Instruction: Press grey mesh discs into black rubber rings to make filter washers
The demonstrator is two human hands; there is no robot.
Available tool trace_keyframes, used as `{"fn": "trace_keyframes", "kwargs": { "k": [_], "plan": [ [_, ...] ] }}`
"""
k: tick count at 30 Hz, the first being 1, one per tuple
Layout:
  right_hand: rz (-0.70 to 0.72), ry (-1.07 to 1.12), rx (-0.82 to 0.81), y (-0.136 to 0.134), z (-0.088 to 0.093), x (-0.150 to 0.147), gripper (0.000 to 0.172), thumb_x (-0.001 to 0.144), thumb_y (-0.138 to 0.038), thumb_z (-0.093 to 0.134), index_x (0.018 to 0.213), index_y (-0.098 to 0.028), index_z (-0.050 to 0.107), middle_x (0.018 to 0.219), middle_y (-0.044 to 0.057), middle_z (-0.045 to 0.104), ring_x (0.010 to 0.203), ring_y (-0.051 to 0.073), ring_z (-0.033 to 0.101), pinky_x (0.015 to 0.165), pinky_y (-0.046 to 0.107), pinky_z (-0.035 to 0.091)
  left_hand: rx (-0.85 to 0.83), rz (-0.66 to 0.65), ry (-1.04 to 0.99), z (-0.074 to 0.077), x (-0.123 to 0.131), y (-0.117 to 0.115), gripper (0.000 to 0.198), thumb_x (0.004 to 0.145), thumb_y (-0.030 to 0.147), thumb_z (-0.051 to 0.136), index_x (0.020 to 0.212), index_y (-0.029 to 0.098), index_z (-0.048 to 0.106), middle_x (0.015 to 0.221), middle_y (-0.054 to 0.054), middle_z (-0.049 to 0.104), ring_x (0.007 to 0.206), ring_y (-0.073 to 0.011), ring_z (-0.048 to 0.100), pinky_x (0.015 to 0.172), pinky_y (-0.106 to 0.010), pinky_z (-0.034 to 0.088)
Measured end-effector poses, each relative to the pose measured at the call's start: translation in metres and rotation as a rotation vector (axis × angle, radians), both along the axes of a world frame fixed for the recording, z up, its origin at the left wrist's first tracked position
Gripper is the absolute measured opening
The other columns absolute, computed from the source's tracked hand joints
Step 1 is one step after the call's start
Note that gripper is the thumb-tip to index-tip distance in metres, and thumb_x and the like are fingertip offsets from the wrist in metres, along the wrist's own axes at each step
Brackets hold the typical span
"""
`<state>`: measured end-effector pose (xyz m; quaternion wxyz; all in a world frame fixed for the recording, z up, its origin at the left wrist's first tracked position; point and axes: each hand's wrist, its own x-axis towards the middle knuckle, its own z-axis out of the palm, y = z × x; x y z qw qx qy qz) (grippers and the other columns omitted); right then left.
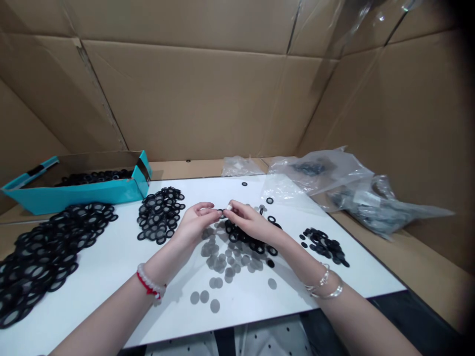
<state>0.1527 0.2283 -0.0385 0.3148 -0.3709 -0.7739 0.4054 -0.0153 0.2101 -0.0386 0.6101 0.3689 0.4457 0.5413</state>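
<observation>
Over the middle of the white board, my left hand (198, 217) pinches a small black ring (221, 213) between thumb and fingertips. My right hand (247, 220) meets it there, its fingers closed at the ring's right side; a small white bit shows at its fingertips, too small to name. Beneath my right hand lies a heap of black rings (256, 244), partly hidden by it. Thin grey translucent discs (222, 259) are scattered on the board below both hands. To the left sits a pile of black rings with grey discs in their centres (158, 217).
A large spread of black rings (48, 252) covers the left side, before a blue box (81, 193) holding more. Small black discs (324, 245) lie to the right. Clear plastic bags (374, 205) rest at the right edge. Cardboard walls (185, 99) enclose the white board (170, 316).
</observation>
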Motion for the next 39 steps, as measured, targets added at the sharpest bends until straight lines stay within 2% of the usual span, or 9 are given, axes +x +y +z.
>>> {"fn": "trace_keyframes", "kwargs": {
  "k": [6,10,14,19,23,26,29,36,39],
  "plan": [
    [0.061,0.2,-0.09,-0.0006,-0.0019,-0.004,0.028,0.087,-0.044,0.052,0.076,-0.021,0.041,0.071,-0.004,0.041,0.063,0.011,0.038,0.056,0.025,0.03,0.065,-0.085,-0.065,-0.0021,-0.0042,0.0023,0.028,0.056,0.024,0.082,0.074,0.015,0.062,0.071,-0.002,0.068,0.07,-0.0128,0.064,0.076,-0.026,0.046],
    [0.016,0.183,-0.035,-0.0007,-0.0001,-0.0033,0.032,0.091,-0.046,0.044,0.072,-0.02,0.041,0.067,-0.004,0.037,0.061,0.012,0.036,0.058,0.026,0.029,0.095,-0.127,0.061,0.0008,-0.0042,-0.0016,0.027,0.059,0.026,0.081,0.062,0.016,0.055,0.062,0.002,0.062,0.062,-0.0098,0.059,0.065,-0.022,0.043],
    [0.034,0.116,-0.005,-0.0017,0.001,-0.0018,0.033,0.093,-0.044,0.041,0.071,-0.021,0.037,0.066,-0.004,0.034,0.06,0.012,0.034,0.057,0.026,0.028,0.097,-0.129,0.15,0.0027,-0.0033,-0.0033,0.029,0.06,0.027,0.08,0.075,0.017,0.057,0.065,0.003,0.064,0.059,-0.0095,0.056,0.059,-0.022,0.038],
    [-0.058,0.04,0.1,0.0009,-0.0011,0.0,0.031,0.093,-0.042,0.041,0.071,-0.021,0.036,0.066,-0.004,0.035,0.06,0.012,0.034,0.056,0.025,0.028,0.094,-0.094,0.322,0.001,-0.0031,0.0012,0.03,0.06,0.031,0.078,0.078,0.016,0.059,0.064,0.0,0.065,0.055,-0.0113,0.054,0.054,-0.023,0.035],
    [-0.007,0.05,0.044,0.0028,-0.0018,0.0023,0.031,0.091,-0.043,0.044,0.072,-0.021,0.037,0.066,-0.004,0.036,0.06,0.012,0.035,0.056,0.025,0.028,0.152,-0.009,0.276,0.0029,-0.0027,0.0001,0.028,0.06,0.029,0.078,0.078,0.017,0.06,0.066,0.001,0.065,0.063,-0.0122,0.058,0.059,-0.023,0.038],
    [0.068,0.084,0.002,0.0036,-0.0022,0.0037,0.029,0.089,-0.045,0.048,0.075,-0.021,0.041,0.07,-0.003,0.041,0.064,0.012,0.038,0.058,0.025,0.031,0.093,-0.088,0.174,0.0057,-0.0035,-0.0032,0.026,0.061,0.03,0.078,0.075,0.018,0.059,0.066,0.002,0.063,0.063,-0.0109,0.057,0.063,-0.023,0.04],
    [0.056,0.099,0.02,0.0039,-0.002,0.004,0.032,0.092,-0.045,0.043,0.072,-0.02,0.04,0.069,-0.004,0.039,0.063,0.012,0.037,0.059,0.025,0.031,0.044,-0.164,0.131,0.0065,-0.0047,-0.0043,0.028,0.061,0.03,0.079,0.072,0.018,0.056,0.063,0.003,0.062,0.061,-0.0098,0.057,0.063,-0.022,0.04],
    [0.012,0.057,0.109,0.0,0.0002,0.0,0.036,0.094,-0.045,0.039,0.068,-0.021,0.032,0.065,-0.004,0.032,0.06,0.012,0.033,0.056,0.025,0.027,-0.016,-0.216,0.161,0.0056,-0.0058,-0.0031,0.034,0.057,0.026,0.081,0.081,0.015,0.06,0.062,0.002,0.06,0.059,-0.011,0.055,0.06,-0.024,0.037],
    [-0.013,0.041,0.129,0.0003,-0.0003,0.0002,0.035,0.094,-0.043,0.04,0.067,-0.021,0.031,0.065,-0.004,0.031,0.06,0.012,0.032,0.056,0.025,0.027,-0.036,-0.171,0.174,0.0063,-0.0038,-0.0045,0.033,0.056,0.026,0.081,0.078,0.014,0.06,0.057,0.003,0.056,0.056,-0.0103,0.052,0.057,-0.023,0.037]
  ]
}}
